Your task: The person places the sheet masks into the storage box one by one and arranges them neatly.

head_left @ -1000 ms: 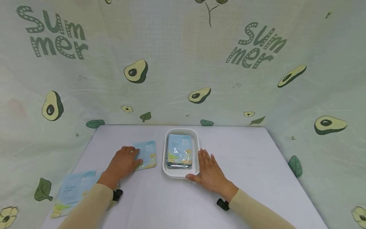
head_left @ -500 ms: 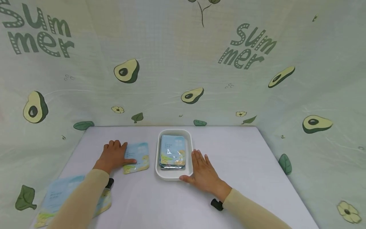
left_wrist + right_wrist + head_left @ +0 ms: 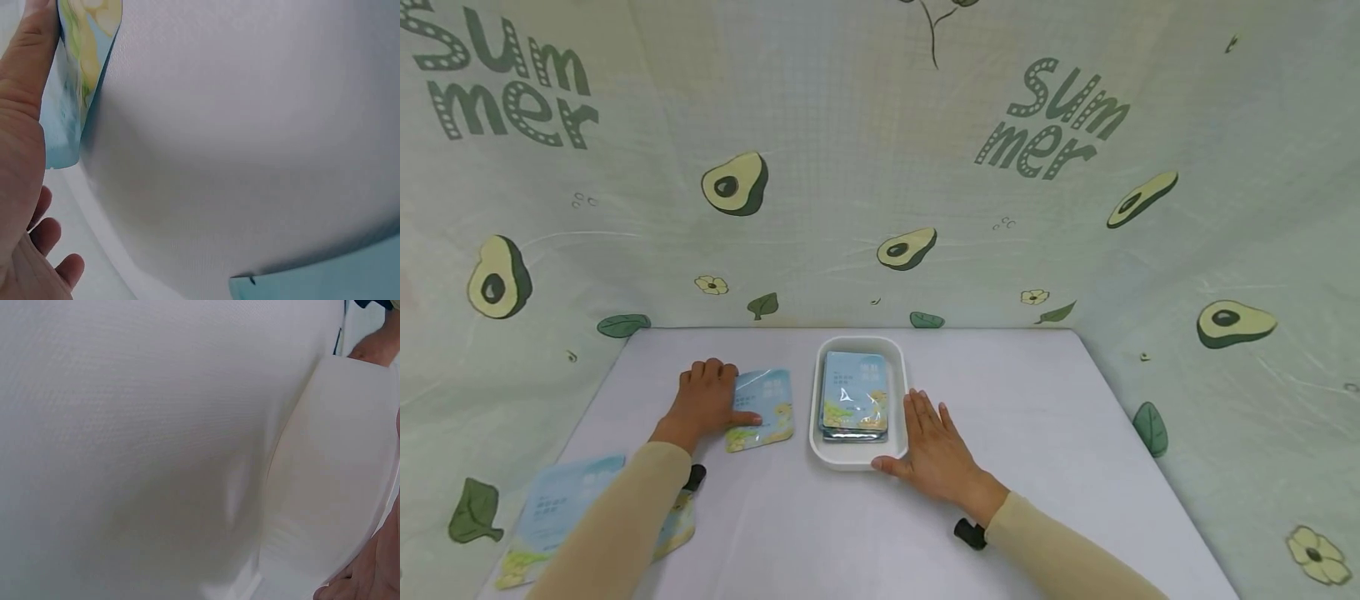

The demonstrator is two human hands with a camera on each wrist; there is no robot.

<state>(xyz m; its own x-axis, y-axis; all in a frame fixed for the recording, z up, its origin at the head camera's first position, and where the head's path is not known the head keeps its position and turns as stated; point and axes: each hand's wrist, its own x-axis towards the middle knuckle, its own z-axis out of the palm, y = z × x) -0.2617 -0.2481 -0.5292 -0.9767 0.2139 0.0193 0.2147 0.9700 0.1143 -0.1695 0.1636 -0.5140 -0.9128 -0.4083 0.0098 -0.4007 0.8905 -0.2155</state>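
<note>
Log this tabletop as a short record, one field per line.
Surface: white tabletop
Container: white tray
Contents: stacked packets, light blue on top; count unclear
Left hand: thumb on the loose packet left of the tray; whether it pinches is unclear
Right hand: straight fingers along the tray's right side
Near left: more packets, partly hidden by the left sleeve
</note>
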